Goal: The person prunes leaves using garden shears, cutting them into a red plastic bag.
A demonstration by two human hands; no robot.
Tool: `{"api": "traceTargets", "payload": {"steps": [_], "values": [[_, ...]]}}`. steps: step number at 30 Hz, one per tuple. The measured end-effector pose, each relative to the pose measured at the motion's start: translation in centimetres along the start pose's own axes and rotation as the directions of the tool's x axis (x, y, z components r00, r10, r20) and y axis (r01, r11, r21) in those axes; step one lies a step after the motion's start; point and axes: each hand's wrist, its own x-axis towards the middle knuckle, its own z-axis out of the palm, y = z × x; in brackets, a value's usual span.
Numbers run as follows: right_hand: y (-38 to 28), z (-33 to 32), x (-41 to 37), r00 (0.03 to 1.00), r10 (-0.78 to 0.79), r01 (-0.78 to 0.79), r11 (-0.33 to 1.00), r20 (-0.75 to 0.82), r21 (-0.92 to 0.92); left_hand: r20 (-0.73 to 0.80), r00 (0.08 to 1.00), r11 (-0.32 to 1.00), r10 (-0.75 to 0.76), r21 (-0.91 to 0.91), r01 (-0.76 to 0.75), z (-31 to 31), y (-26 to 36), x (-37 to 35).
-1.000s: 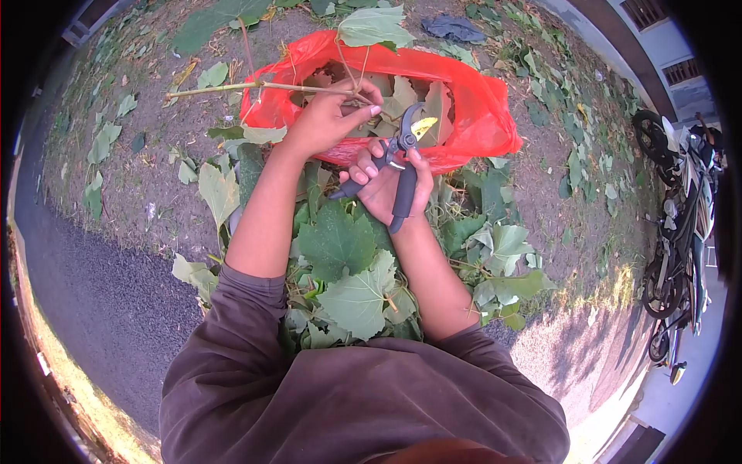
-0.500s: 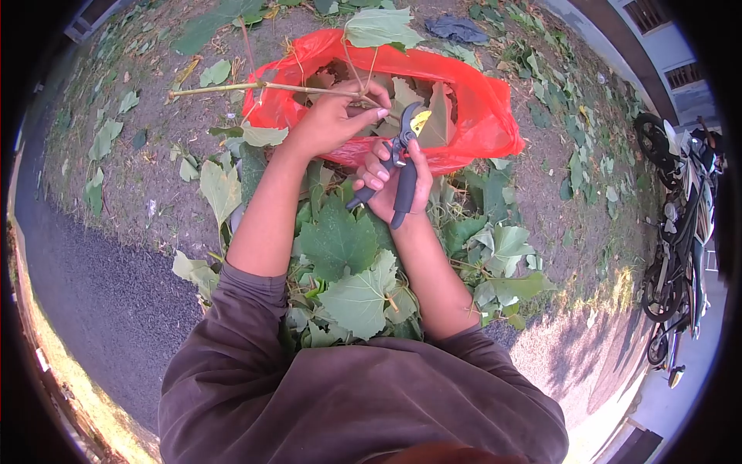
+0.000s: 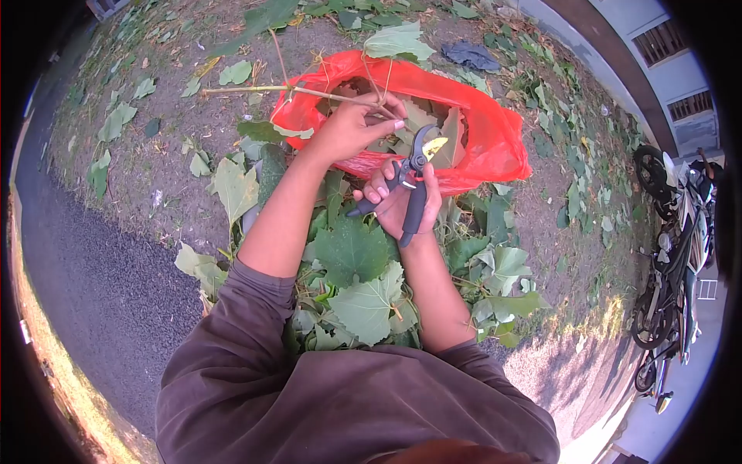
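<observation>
My left hand [image 3: 359, 127] is closed around a leafy vine stem [image 3: 267, 89], which reaches out to the left above the bag. A large green leaf [image 3: 398, 42] on the stem stands up past my fingers. My right hand [image 3: 402, 197], palm up, grips pruning shears [image 3: 416, 174] with dark handles and a yellow-marked blade. Their jaws are parted and point up, just right of my left fingertips. Beneath both hands lies an open red plastic bag [image 3: 498, 143] with leaves inside. Cut green leaves [image 3: 352, 251] are piled between my forearms.
Scattered leaves [image 3: 116, 122] cover the bare soil around the bag. A dark crumpled piece [image 3: 470, 56] lies beyond it. Asphalt [image 3: 100, 286] runs along the left. Parked motorcycles [image 3: 676, 247] and a building wall [image 3: 649, 46] are at the right.
The shears have dropped slightly away from the stem, and their jaws look wider apart. My left hand keeps its hold on the stem. The whole view has shifted a little.
</observation>
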Motion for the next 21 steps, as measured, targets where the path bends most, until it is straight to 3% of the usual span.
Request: {"api": "traceTargets", "payload": {"steps": [5, 11, 13, 15, 17, 19, 21], "values": [[-0.1, -0.1, 0.2, 0.999, -0.001, 0.001, 1.0, -0.045, -0.012, 0.059, 0.998, 0.995, -0.024, -0.099, 0.03, 0.1, 0.6, -0.1], [-0.5, -1.8, -0.2, 0.995, -0.038, 0.038, 0.999, -0.092, 0.005, 0.056, 0.998, 0.999, 0.007, -0.05, -0.005, 0.4, 0.5, -0.1], [-1.1, -2.8, -0.2, 0.997, -0.033, 0.044, 0.987, -0.07, 0.158, 0.031, 1.0, 1.0, -0.001, -0.024, 0.002, 0.2, 0.1, 0.1], [-1.4, -2.7, -0.2, 0.998, -0.036, 0.047, 0.979, -0.059, 0.198, -0.101, 0.995, 0.999, 0.013, -0.048, -0.018, -0.2, 0.0, 0.3], [-1.4, -1.5, -0.2, 0.988, -0.022, 0.042, 0.99, -0.153, 0.132, -0.112, 0.994, 0.999, 0.01, -0.042, -0.015, -0.6, 0.0, 0.5], [-0.9, -1.0, -0.1, 0.995, -0.012, 0.027, 0.988, -0.096, 0.154, -0.129, 0.992, 0.999, 0.003, -0.034, -0.008, -0.6, -0.1, 0.5], [-0.5, -0.5, -0.1, 1.0, -0.021, 0.021, 1.0, -0.019, 0.014, -0.123, 0.992, 0.998, 0.032, -0.042, -0.038, -0.2, -0.3, 0.5]]}}
